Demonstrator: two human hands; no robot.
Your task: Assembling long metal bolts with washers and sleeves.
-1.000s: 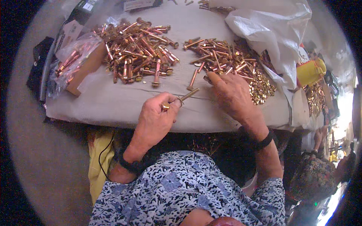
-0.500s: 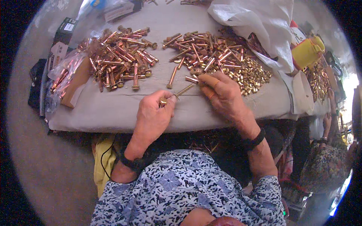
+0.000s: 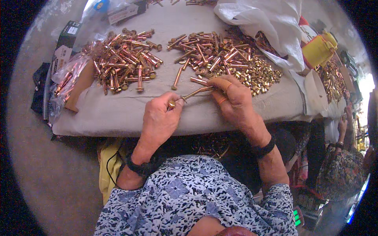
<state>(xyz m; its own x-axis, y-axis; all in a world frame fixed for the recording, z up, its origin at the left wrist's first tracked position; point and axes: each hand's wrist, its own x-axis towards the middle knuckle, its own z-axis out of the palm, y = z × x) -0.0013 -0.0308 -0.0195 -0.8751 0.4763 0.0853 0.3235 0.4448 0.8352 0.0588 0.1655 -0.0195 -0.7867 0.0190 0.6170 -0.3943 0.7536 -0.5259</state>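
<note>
My left hand [image 3: 159, 116] is closed around the head end of a brassy bolt [image 3: 191, 94], its shaft pointing right and a washer-like ring near my fingertips. My right hand [image 3: 235, 98], with tan bands on thumb and forefinger, pinches at the bolt's far end, where a short sleeve seems to meet the shaft; the fingers partly hide it. A copper-coloured tube [image 3: 198, 81] sticks out leftward from beneath the right fingertips; whether it is held I cannot tell. A single bolt [image 3: 177, 78] lies just beyond my hands.
One heap of bolts [image 3: 126, 59] is at left, beside a cardboard flap [image 3: 81, 84] and plastic-wrapped bolts. Another pile of bolts [image 3: 216, 45] runs into small brass nuts or sleeves [image 3: 262, 76] at right. Beyond are a white sack [image 3: 264, 23] and a yellow container [image 3: 318, 51]. Another person's arm [image 3: 341, 129] is far right.
My right hand's fingertips have come down level with the bolt's end, and the shaft now reaches them. The left hand keeps its grip, nearly still. The whole view has shifted slightly.
</note>
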